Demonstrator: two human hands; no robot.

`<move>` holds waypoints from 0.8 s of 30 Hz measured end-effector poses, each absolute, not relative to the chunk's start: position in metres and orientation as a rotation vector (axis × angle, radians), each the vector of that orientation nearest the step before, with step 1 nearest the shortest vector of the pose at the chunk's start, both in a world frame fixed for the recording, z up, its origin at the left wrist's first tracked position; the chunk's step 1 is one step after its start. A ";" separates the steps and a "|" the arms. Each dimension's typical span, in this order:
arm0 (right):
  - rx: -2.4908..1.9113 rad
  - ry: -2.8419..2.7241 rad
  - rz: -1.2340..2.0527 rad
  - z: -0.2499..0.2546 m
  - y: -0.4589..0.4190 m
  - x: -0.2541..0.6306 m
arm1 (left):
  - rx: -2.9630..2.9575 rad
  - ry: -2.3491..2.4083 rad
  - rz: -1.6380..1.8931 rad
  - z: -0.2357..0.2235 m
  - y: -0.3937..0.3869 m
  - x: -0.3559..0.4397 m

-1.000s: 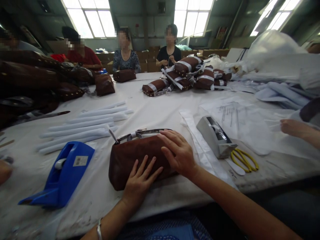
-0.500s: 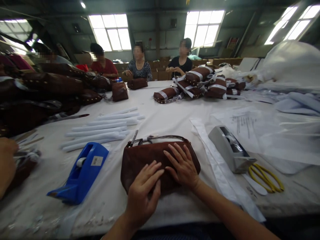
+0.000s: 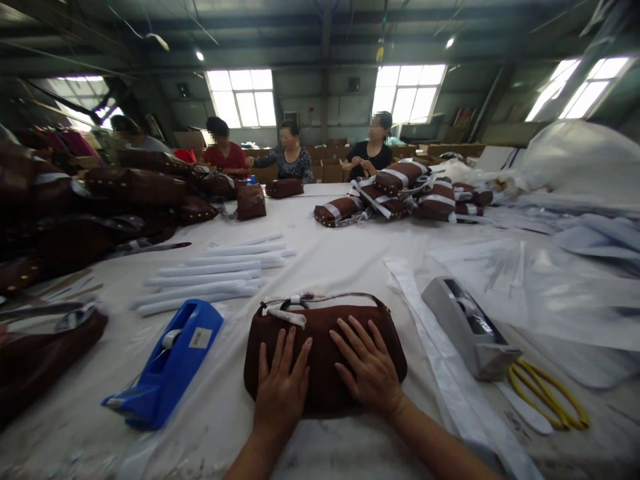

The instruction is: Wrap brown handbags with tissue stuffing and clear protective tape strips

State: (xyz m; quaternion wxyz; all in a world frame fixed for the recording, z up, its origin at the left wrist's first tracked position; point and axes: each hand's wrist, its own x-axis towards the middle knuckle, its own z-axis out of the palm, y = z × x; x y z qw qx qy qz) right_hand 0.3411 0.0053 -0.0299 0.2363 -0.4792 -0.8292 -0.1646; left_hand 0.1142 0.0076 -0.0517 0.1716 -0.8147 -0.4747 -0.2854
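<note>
A dark brown handbag (image 3: 325,327) lies on the white-covered table in front of me, its strap and a white-wrapped piece at the far edge. My left hand (image 3: 283,380) rests flat on the bag's left half, fingers spread. On the right half lies my right hand (image 3: 369,365), also flat with fingers apart. Left of the bag stands a blue tape dispenser (image 3: 173,360). A grey tape dispenser (image 3: 470,327) stands to the right, with yellow-handled scissors (image 3: 547,397) beside it. White strips (image 3: 430,347) run between the bag and the grey dispenser.
Several rolled white paper sticks (image 3: 215,273) lie beyond the blue dispenser. Brown bags (image 3: 135,187) are heaped at left, and taped bags (image 3: 400,190) at the back. Clear plastic sheets (image 3: 540,293) spread at right. Another bag (image 3: 55,353) is at far left. Several people sit across the table.
My left hand has flattened and spread its fingers on the bag's left side. The white-wrapped piece now lies over the bag's top edge. A hand at far left has mostly left view; the camera tilted up.
</note>
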 end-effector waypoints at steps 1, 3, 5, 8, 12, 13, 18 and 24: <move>-1.319 -2.283 -0.445 -0.031 0.006 0.342 | -2.360 -1.270 -0.801 -0.050 0.006 0.118; -1.324 -2.300 -0.417 -0.032 0.007 0.342 | -2.475 -1.112 -0.746 -0.048 0.004 0.126; -1.319 -2.321 -0.376 -0.030 0.008 0.342 | -2.538 -1.020 -0.690 -0.050 0.003 0.133; -1.267 -2.359 -0.304 -0.017 0.009 0.343 | -2.524 -1.026 -0.664 -0.055 0.004 0.138; -1.298 -2.214 -0.332 0.002 0.016 0.352 | -2.523 -1.058 -0.687 -0.059 0.006 0.138; -1.342 -2.161 -0.354 0.001 0.020 0.356 | -2.527 -1.057 -0.696 -0.059 0.007 0.139; -1.508 -2.194 -0.312 -0.018 0.034 0.373 | -2.546 -1.041 -0.730 -0.059 0.009 0.141; -1.396 -2.223 -0.335 -0.001 0.025 0.346 | -2.541 -1.027 -0.720 -0.058 0.011 0.139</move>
